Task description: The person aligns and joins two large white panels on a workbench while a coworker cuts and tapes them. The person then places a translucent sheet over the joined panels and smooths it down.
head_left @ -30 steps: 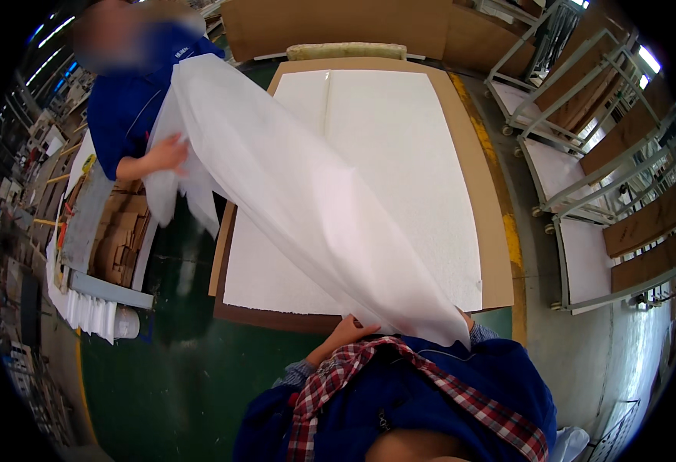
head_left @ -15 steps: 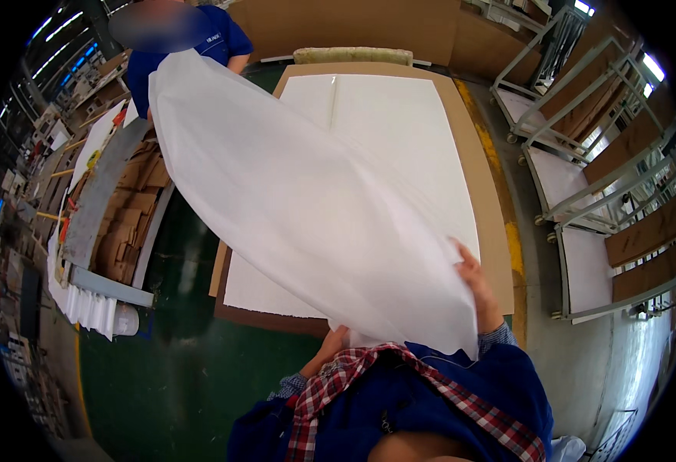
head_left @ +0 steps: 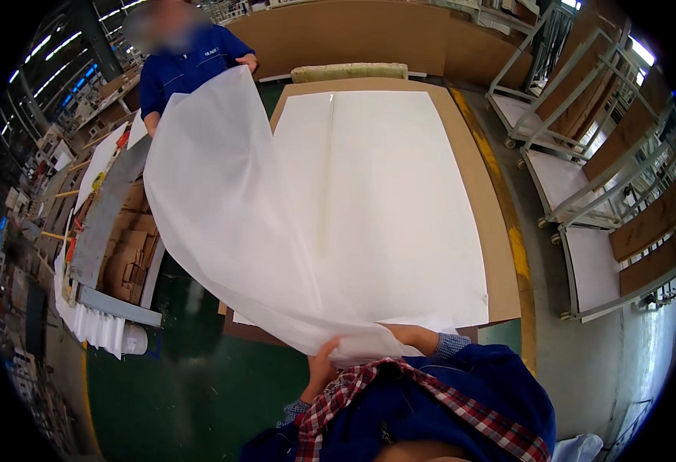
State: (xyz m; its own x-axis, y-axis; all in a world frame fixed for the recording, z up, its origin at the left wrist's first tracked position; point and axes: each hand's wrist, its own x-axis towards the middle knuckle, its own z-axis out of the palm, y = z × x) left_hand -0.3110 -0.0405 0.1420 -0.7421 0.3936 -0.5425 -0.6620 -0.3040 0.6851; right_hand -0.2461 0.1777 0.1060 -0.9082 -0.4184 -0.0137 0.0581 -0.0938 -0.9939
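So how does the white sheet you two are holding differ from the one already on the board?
The held white sheet hangs in the air, sagging between the person's left hand, right hand and the co-worker's hands; the laid white sheet lies on the brown board. The held one curves and drapes; the laid one is flat, with one lengthwise crease. The held one runs slantwise, overlapping the laid one's left part. Both are thin, plain white.

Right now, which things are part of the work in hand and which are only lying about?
In hand: white sheet, left hand, right hand, co-worker's hand, brown board with white sheets.
Lying about: metal racks, cardboard stack, rolled pad.
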